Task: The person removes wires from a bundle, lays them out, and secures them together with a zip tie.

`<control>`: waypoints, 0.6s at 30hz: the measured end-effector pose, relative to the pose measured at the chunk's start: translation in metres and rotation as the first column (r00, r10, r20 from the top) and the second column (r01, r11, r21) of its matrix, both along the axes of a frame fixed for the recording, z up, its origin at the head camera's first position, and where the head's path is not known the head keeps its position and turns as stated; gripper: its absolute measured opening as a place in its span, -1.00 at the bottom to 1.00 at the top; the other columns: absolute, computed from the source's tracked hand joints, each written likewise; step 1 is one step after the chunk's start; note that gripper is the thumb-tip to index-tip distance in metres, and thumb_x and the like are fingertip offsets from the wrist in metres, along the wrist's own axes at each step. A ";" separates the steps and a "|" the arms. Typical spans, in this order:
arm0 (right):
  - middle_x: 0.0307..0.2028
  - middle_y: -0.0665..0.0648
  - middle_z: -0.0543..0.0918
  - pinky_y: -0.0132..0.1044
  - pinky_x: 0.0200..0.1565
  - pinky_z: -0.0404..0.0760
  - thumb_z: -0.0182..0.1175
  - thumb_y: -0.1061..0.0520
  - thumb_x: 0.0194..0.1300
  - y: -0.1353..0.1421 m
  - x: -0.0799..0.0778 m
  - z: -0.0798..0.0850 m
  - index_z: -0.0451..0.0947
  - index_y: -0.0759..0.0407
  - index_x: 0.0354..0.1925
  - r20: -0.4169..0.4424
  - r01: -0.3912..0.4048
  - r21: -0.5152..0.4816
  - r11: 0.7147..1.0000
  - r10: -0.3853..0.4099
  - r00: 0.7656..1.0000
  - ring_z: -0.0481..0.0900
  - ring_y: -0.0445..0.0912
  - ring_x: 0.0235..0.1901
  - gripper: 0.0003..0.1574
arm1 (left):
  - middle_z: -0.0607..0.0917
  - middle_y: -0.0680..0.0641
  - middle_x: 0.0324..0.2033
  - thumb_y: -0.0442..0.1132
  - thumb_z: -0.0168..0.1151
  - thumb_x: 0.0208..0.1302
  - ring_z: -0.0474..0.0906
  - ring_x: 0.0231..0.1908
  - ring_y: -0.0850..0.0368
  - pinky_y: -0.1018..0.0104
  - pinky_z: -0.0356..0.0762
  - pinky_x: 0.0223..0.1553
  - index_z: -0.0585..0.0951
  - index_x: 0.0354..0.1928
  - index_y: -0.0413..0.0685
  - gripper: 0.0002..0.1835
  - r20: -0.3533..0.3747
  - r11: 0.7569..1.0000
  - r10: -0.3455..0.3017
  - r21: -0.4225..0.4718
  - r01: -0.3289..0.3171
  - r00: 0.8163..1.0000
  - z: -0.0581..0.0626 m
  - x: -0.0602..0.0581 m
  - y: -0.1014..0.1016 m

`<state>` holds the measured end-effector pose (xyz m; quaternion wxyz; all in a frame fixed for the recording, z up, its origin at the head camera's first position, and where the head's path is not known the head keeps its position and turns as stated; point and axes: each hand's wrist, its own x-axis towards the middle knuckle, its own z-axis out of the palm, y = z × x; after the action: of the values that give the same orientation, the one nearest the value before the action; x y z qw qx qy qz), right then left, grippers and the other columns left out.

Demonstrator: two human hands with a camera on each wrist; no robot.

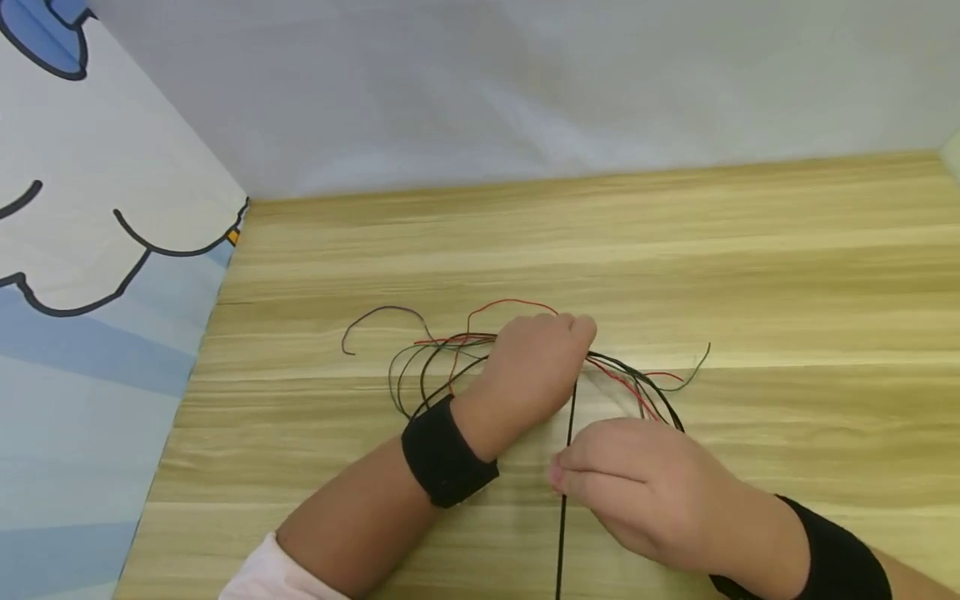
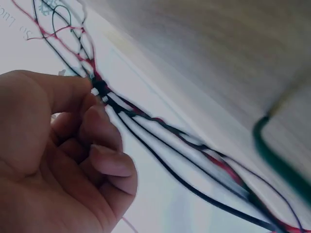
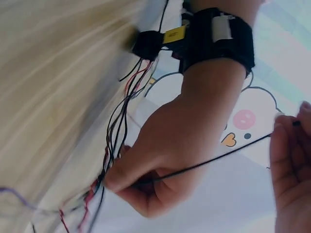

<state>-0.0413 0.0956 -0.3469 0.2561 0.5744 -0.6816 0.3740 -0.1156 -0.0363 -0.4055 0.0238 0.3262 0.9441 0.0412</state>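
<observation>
A bundle of thin black, red and green wires (image 2: 167, 170) runs across the tabletop, its loose ends fanning out to both sides. My left hand (image 1: 536, 362) pinches the bundle near its middle between thumb and fingers. At that pinch a dark band (image 2: 99, 87) sits around the wires, partly covered by the fingertips. From there a thin black strap, which looks like a cable tie (image 1: 561, 533), stretches taut toward me. My right hand (image 1: 652, 492) pinches this strap a short way below the left hand, and the strap's tail carries on past the fingers.
Beneath everything lies a wood-grain tabletop (image 1: 712, 250). A pale grey wall (image 1: 525, 92) rises behind it, and a panel with cartoon clouds (image 1: 67, 167) stands at the left. Black bands (image 1: 446, 454) are strapped round both wrists. A purple wire end (image 1: 382, 307) curls out to the left.
</observation>
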 end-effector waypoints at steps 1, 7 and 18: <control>-0.43 0.13 0.67 -0.32 -0.44 0.62 -0.02 0.28 0.42 0.002 0.000 0.000 0.62 0.35 -0.39 0.012 0.024 0.028 0.999 -0.024 1.000 0.58 -0.10 -0.42 -0.67 | 0.46 0.06 -0.59 -0.35 0.08 0.29 0.45 -0.59 0.11 0.22 0.50 -0.61 0.38 -0.39 0.00 -0.87 0.003 1.000 0.011 -0.008 -0.011 1.000 0.000 -0.001 0.001; -0.14 0.15 0.66 -0.13 -0.15 0.65 -0.06 0.29 0.30 0.023 -0.017 -0.008 0.60 0.30 -0.11 0.207 0.187 0.323 0.928 -0.262 0.942 0.59 -0.06 -0.11 -0.67 | 0.45 0.07 -0.58 -0.28 0.14 0.25 0.40 -0.59 0.16 0.26 0.49 -0.61 0.38 -0.40 0.01 -0.87 0.002 0.999 0.040 -0.016 -0.040 0.999 0.002 -0.004 0.003; -0.12 0.19 0.67 0.21 0.02 0.29 0.12 0.14 0.31 0.039 -0.073 -0.039 0.49 0.23 -0.06 0.426 0.247 0.709 0.661 -0.680 0.597 0.55 0.10 -0.07 -0.74 | 0.51 0.06 -0.32 -0.03 0.14 0.33 0.30 -0.23 0.08 0.17 0.22 -0.08 0.49 -0.23 0.07 -0.84 -0.207 0.997 -0.013 -0.071 -0.002 0.978 0.004 -0.003 0.005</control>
<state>-0.1140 0.1344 -0.3859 -0.0987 0.2404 -0.9358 0.2384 -0.1187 -0.0311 -0.4016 -0.0631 0.3303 0.9414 -0.0265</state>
